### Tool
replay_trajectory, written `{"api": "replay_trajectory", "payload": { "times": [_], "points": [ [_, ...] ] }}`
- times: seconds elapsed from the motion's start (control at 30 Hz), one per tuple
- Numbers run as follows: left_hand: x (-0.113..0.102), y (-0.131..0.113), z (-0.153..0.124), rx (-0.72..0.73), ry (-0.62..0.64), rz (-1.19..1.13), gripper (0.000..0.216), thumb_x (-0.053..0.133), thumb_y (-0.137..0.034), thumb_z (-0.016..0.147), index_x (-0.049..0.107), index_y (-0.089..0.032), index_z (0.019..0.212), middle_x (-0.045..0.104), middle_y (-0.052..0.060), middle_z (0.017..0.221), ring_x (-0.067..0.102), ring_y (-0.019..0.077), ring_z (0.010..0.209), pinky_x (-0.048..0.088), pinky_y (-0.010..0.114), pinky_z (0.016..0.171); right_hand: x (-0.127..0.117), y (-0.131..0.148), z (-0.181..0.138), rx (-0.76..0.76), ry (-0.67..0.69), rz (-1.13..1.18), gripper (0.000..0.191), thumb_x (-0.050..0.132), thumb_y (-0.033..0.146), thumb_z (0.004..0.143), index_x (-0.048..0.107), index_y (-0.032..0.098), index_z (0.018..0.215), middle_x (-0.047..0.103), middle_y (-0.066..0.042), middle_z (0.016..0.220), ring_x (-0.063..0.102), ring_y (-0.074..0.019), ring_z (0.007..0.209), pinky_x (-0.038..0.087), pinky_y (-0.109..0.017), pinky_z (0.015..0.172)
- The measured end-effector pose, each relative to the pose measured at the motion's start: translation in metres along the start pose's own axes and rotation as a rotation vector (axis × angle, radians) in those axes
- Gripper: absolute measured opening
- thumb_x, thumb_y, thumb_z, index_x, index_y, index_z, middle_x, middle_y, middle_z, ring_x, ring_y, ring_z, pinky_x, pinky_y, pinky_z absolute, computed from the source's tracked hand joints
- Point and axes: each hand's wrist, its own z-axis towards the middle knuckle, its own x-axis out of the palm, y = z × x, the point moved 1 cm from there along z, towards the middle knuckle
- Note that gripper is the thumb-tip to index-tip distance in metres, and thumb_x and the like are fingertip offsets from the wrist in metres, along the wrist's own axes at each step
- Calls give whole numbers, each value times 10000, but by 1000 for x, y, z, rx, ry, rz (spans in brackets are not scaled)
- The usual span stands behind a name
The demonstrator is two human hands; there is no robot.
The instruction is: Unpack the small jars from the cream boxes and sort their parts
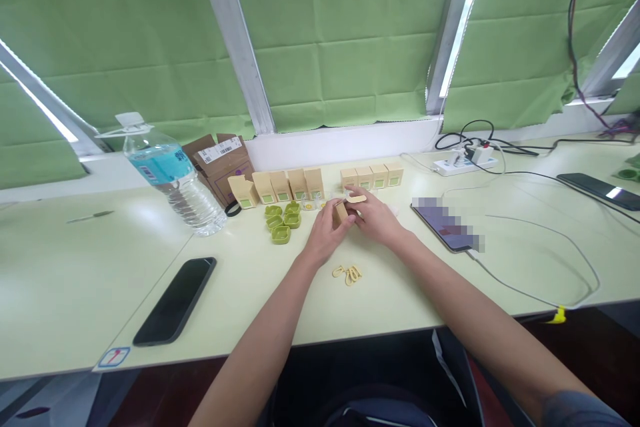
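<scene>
Both my hands are on a small tan cardboard box (342,212) above the middle of the table. My left hand (324,235) has its fingers closed on the box's left side. My right hand (376,215) grips it from the right, beside a raised flap; the far fingers are partly hidden. Just left of the box lie several olive-green, cup-like pieces (281,235). Several pale yellow loop-shaped pieces (353,274) are heaped nearer to me. Behind my hands, a row of tan boxes (279,188) stands with lids up, beside small clear round pieces (309,205).
More tan boxes (379,177), closed, stand at the back. A water bottle (175,180) and brown carton (227,170) are at left, with a black phone (175,301) nearer. At right are a cabled phone (447,227), a power strip (465,165) and another phone (606,191).
</scene>
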Motion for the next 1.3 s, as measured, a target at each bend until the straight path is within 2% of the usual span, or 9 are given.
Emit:
{"api": "replay_trajectory", "payload": {
  "times": [0.13,0.23,0.4,0.57,0.7,1.03,1.3],
  "points": [
    [-2,-4,0,1,0,-4,615,614,-580,866,492,-255,1374,573,106,1376,546,283,1210,422,410,1013,3,-4,0,-22,-68,52,248,513,131,912,743,224,913,491,-75,1493,619,-274,1189,608,-409,788],
    [-4,-7,0,22,7,5,624,635,-565,856,506,-267,1390,577,94,1378,540,280,1208,410,396,1011,5,-6,0,-13,-134,89,259,494,176,943,747,229,963,515,-81,1466,648,-259,1117,601,-403,793],
    [-5,-10,2,9,-2,27,646,659,-570,830,523,-274,1388,623,77,1275,567,262,1111,424,367,948,6,-6,0,10,-194,155,259,476,206,962,733,231,958,573,-80,1393,690,-216,930,589,-400,773],
    [-4,-10,2,-11,-1,68,512,678,-552,808,601,-233,1201,645,49,1050,576,225,951,432,330,837,4,-7,1,-8,-261,206,234,472,215,968,701,233,921,607,-89,1331,661,-235,1051,573,-414,833],
    [-4,-8,2,-37,1,100,445,657,-570,812,596,-229,1091,611,25,947,544,201,865,413,313,757,3,-9,2,-18,-297,239,209,488,266,980,679,244,897,611,-89,1309,626,-245,1137,563,-426,874],
    [-4,-3,3,-51,-51,126,421,679,-561,792,588,-222,1025,605,19,889,543,195,829,396,301,712,4,-13,2,-8,-356,232,205,495,329,990,673,256,919,611,-76,1310,617,-245,1157,531,-457,982],
    [-4,-1,3,-71,-13,104,418,695,-540,785,605,-223,1042,668,41,989,585,207,857,427,314,727,-5,-7,2,-23,-477,275,228,474,369,1007,665,256,952,653,-91,1183,615,-240,1152,526,-451,1004]
  ]
}}
